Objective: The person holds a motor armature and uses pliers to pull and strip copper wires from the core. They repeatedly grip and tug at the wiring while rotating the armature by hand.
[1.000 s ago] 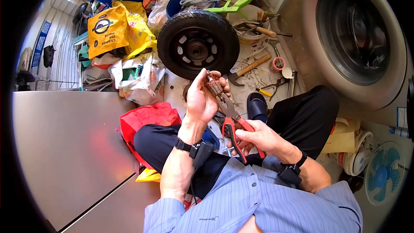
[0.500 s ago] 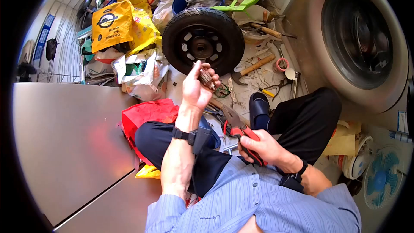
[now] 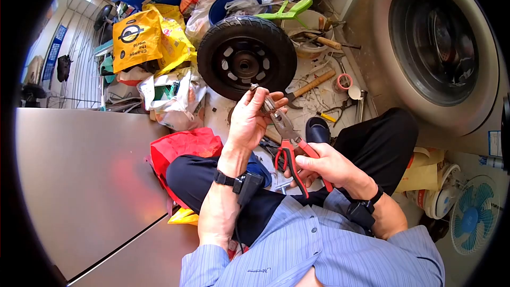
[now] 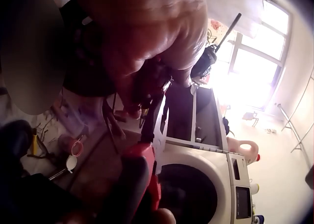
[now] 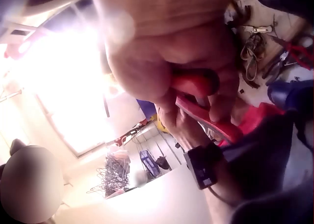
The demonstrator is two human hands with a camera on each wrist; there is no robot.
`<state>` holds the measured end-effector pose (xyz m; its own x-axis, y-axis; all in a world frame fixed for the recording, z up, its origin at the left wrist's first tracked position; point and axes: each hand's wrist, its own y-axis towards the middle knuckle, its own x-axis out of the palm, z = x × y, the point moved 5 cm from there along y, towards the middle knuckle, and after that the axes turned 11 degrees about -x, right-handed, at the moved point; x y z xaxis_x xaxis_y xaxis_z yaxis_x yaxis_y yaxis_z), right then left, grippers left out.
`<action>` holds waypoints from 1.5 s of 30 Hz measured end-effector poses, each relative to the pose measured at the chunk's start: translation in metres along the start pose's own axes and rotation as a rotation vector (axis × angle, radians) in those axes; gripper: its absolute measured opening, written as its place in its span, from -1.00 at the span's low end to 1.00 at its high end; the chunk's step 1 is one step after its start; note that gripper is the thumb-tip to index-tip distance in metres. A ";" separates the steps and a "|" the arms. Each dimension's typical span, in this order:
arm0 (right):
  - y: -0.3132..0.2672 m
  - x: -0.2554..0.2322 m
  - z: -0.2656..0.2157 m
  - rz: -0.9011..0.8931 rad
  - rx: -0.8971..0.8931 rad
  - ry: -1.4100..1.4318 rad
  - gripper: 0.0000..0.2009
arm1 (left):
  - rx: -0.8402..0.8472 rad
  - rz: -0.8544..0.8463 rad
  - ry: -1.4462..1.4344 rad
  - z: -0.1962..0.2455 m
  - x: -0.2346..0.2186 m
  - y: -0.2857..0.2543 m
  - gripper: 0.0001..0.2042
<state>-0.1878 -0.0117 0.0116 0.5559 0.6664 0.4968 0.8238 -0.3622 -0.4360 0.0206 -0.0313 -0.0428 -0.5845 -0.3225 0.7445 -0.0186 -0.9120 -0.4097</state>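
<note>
In the head view my left hand [image 3: 245,130] holds a motor armature [image 3: 268,105] between thumb and fingers, its metal shaft end poking up past the thumb. My right hand [image 3: 332,166] grips a pair of pliers [image 3: 287,132] with red and black handles. The handles are spread apart, and the steel jaws reach the lower end of the armature. From the left wrist, the pliers [image 4: 138,160] point up to the held armature, which lies mostly in shadow under the fingers. In the right wrist view, fingers wrap a red handle [image 5: 194,84].
A black wheel [image 3: 247,58] stands just beyond the hands. Right of it lie a hammer [image 3: 313,84], a tape roll [image 3: 344,81] and several tools on the floor. A washing machine [image 3: 372,69] flanks the right side, a metal panel [image 3: 90,165] the left. Bags [image 3: 137,41] are piled behind.
Half a second ago the pliers were drawn back from the armature with handles together. Now they are back at it, handles spread. The left hand has turned the armature shaft-end up.
</note>
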 end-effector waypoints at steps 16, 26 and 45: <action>0.006 -0.007 0.017 -0.010 0.022 -0.137 -0.66 | -0.008 0.111 0.408 0.011 -0.006 -0.013 -0.70; -0.001 -0.003 0.013 0.045 -0.088 -0.185 -0.69 | -0.001 0.096 0.119 -0.002 -0.006 -0.002 -0.76; -0.006 0.019 0.031 0.162 -0.066 -0.031 -0.71 | -0.093 0.278 0.054 -0.028 -0.019 0.016 -0.55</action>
<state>-0.1853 0.0232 0.0008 0.6794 0.6149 0.4005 0.7296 -0.5079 -0.4578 0.0091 -0.0326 -0.0785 -0.6196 -0.5408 0.5690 0.0755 -0.7625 -0.6426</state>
